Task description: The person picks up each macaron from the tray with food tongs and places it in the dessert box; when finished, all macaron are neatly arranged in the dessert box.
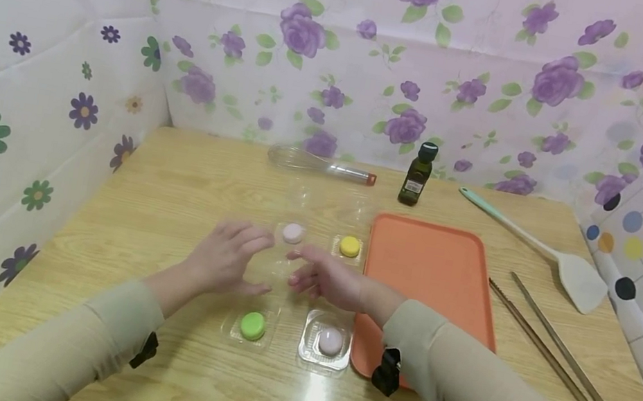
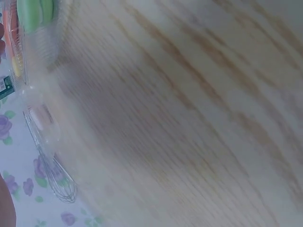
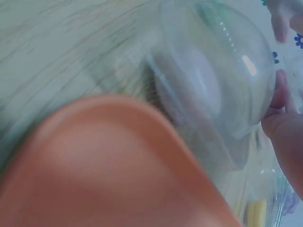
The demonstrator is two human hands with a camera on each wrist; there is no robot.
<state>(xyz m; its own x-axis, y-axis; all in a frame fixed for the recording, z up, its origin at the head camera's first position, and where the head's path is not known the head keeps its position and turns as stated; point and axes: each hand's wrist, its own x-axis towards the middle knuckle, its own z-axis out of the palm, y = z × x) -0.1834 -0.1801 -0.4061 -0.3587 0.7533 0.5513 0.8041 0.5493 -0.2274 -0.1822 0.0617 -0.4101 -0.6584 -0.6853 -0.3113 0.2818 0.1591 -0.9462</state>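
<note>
Four-sided clear plastic boxes hold small macarons: a green macaron [image 1: 253,326] near left, a pale purple macaron [image 1: 330,341] near right, a pale pink macaron [image 1: 293,233] far left and a yellow macaron [image 1: 349,246] far right. My left hand [image 1: 228,259] is above the table behind the green one, thumb apart from its fingers, holding nothing visible. Facing it, my right hand [image 1: 324,278] has loosely bent fingers between the near and far boxes, with nothing seen in them. A clear domed lid [image 3: 236,61] covers the pale purple macaron in the right wrist view.
An orange tray [image 1: 431,267] lies right of the boxes, under my right forearm. Behind are a whisk [image 1: 321,165] and a dark bottle [image 1: 416,177]. Metal tongs [image 1: 556,353] and a white spatula [image 1: 580,280] lie at the right.
</note>
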